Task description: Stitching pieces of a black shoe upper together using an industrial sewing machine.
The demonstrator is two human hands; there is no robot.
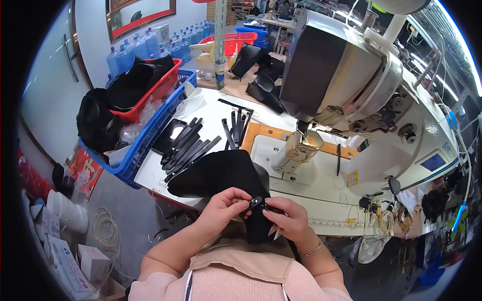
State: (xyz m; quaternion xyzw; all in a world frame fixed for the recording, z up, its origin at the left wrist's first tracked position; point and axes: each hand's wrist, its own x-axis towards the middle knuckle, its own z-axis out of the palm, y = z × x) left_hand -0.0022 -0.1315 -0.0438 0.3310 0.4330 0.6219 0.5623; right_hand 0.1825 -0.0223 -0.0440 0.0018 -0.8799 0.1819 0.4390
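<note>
A black boot upper [221, 173] lies partly on the sewing table's front edge and hangs down toward my lap. My left hand [226, 204] pinches the end of a short black strap [257, 201] with a shiny fitting on it, over the upper. From the other side, my right hand [290, 216] is closed on the same strap, thumb and forefinger together. The pointed silver blades of small thread snips [274, 232] stick out beneath my right palm; their handles are hidden. Both hands sit in front of the sewing machine, below its arm.
The sewing machine [346, 65] stands ahead on the right, its post [296, 153] beyond the upper. Several black straps [186, 145] and a phone [169, 135] lie on the table [150, 173]. Left of it is a blue basket [131, 161] under a red one [165, 86] holding black pieces.
</note>
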